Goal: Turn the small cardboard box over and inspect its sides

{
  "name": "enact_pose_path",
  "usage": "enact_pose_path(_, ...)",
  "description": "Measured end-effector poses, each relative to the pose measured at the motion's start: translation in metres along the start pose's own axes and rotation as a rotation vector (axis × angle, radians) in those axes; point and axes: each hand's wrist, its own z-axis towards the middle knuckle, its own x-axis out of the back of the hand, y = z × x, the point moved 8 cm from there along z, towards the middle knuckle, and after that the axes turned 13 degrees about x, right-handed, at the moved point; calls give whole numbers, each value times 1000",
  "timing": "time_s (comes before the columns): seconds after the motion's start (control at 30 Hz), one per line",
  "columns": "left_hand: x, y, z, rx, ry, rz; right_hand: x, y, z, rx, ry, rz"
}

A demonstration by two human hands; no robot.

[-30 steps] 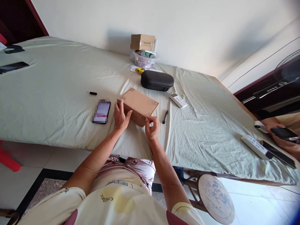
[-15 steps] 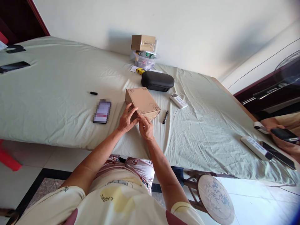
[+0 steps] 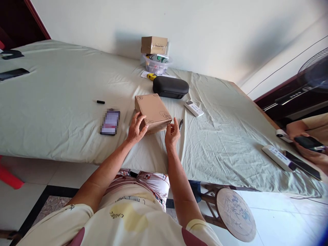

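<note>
A closed brown cardboard box point(image 3: 153, 108) with black line drawings on its lid lies on the cloth-covered table in front of me. My left hand point(image 3: 136, 129) holds its near left corner, fingers over the edge and thumb against the front face. At the near right corner, my right hand point(image 3: 172, 136) grips the box with thumb and fingers around the corner. A black marker point(image 3: 181, 124) lies just right of that hand, partly hidden by its fingers. To the left is a phone point(image 3: 110, 122) with a lit, blurred screen, and beyond it a small black cap point(image 3: 100, 102).
Behind the box sit a black hard case point(image 3: 170, 87), a yellow tape measure point(image 3: 151, 77) and a plastic tub point(image 3: 156, 65) with a carton point(image 3: 154, 45) on top. A white device point(image 3: 194, 109) lies right. Another person's hands point(image 3: 307, 143) hold a phone at far right.
My right hand has moved right along the box's front edge, from beside my left hand to the near right corner. My left hand stays at the left corner.
</note>
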Motion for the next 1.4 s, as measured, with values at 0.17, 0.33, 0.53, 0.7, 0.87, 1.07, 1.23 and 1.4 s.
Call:
enact_pose_path(0.17,4,-4,1,25,3,-21,-4,1,-1,-24,-29,15)
enact_pose_path(0.33,10,-7,5,18,61,-26,-14,10,-5,-99,-107,25)
enact_pose_path(0.53,12,-8,7,7,95,-24,-21,19,-9,-130,-184,12)
enact_pose_path(0.7,17,-11,7,21,149,-27,-24,16,-8,-93,-225,6)
enact_pose_path(0.87,21,-18,8,83,164,-65,-28,14,-11,-117,-272,51)
enact_pose_path(1.07,25,-30,11,183,136,-197,-33,17,-16,-211,-287,124)
enact_pose_path(1.23,3,-46,11,257,-45,-334,-19,10,-9,-187,-111,193)
enact_pose_path(1.4,-7,-50,8,263,-65,-185,2,-6,1,-78,66,226)
